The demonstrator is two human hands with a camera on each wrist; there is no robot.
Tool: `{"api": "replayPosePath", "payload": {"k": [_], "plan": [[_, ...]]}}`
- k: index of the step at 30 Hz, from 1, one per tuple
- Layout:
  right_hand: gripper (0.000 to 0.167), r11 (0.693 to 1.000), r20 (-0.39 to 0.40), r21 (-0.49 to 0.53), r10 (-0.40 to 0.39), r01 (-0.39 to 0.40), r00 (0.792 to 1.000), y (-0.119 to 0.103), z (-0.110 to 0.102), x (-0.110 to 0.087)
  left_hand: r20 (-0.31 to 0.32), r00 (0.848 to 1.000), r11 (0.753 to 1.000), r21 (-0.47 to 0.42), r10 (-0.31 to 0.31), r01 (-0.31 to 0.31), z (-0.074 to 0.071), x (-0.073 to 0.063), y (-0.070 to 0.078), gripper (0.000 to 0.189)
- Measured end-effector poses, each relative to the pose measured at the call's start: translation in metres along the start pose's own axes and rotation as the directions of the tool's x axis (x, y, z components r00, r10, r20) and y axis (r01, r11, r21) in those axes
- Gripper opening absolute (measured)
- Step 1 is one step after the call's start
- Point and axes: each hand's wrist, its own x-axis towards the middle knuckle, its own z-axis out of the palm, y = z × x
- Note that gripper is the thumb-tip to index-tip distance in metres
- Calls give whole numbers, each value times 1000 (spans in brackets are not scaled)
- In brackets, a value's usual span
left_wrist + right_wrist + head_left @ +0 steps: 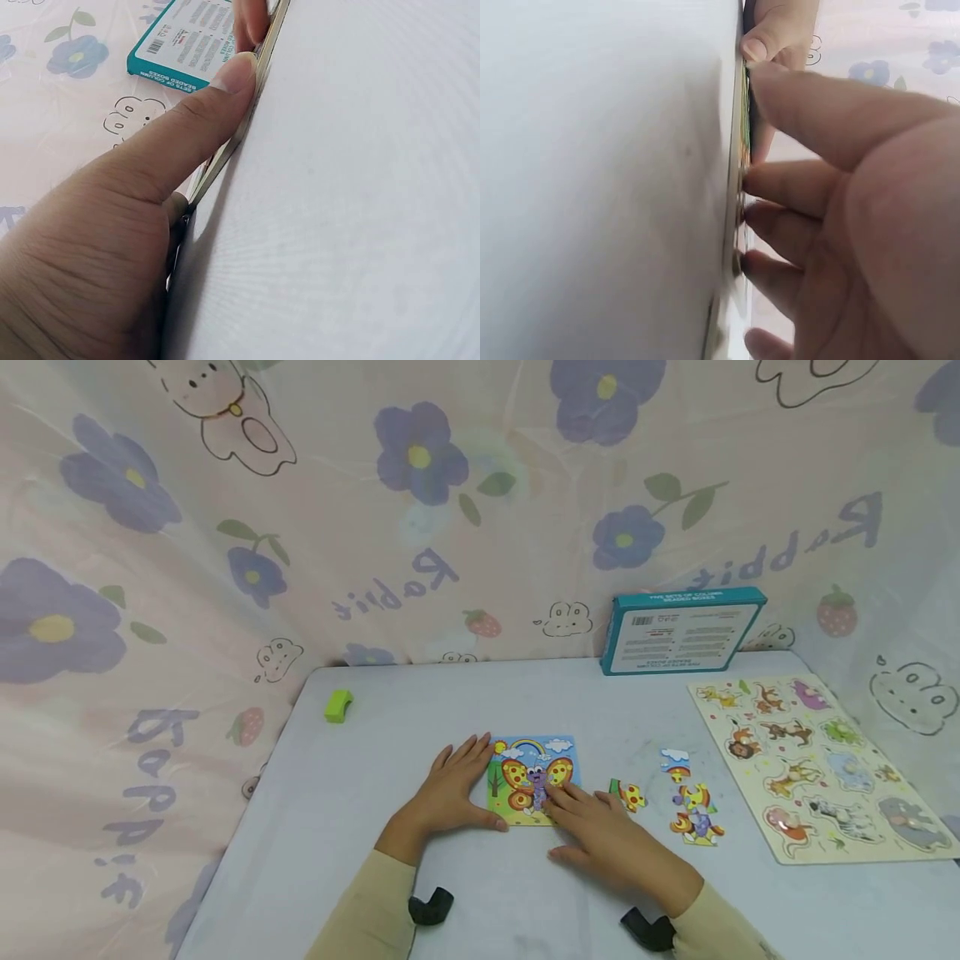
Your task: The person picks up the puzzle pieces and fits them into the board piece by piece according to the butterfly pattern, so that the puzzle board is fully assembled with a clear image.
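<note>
A square butterfly picture puzzle (534,752) lies on the white table in the head view. My left hand (448,793) lies along its left side, fingers extended up the edge and thumb at the lower left corner. Over the lower right part of the picture, the fingertips of my right hand (600,831) touch the surface; the thumb points left below the board. Part of the butterfly's right side is hidden under those fingers. In the left wrist view the thumb (187,127) runs along the board's thin edge. The right wrist view shows the right fingers (787,184) bent slightly toward the board.
Beside my right hand lies a loose puzzle piece (632,796), with a column of several more pieces (697,825) farther right. A wooden animal board (757,785) occupies the right side. A teal box (682,631) stands at the back; a green block (338,706) sits far left.
</note>
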Motion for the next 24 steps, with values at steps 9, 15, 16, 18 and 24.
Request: {"api": "replayPosePath", "payload": {"k": [9, 15, 16, 18, 24], "plan": [[68, 996, -18, 72, -54, 55, 998, 11, -2, -12, -5, 1000, 1000, 4, -1, 1, 2, 1, -1, 136], [64, 992, -20, 101, -69, 71, 997, 17, -1, -11, -6, 1000, 1000, -1, -4, 4, 3, 1, -1, 137], [64, 992, -19, 100, -70, 72, 997, 18, -1, -11, -7, 1000, 1000, -1, -4, 4, 3, 1, -1, 137], [64, 993, -14, 94, -72, 73, 997, 19, -1, -10, -10, 1000, 1000, -2, -1, 1, 4, 2, -1, 137], [66, 993, 8, 91, -72, 71, 997, 20, -2, -9, -13, 1000, 1000, -9, 15, -15, 4, 1, -3, 126]]}}
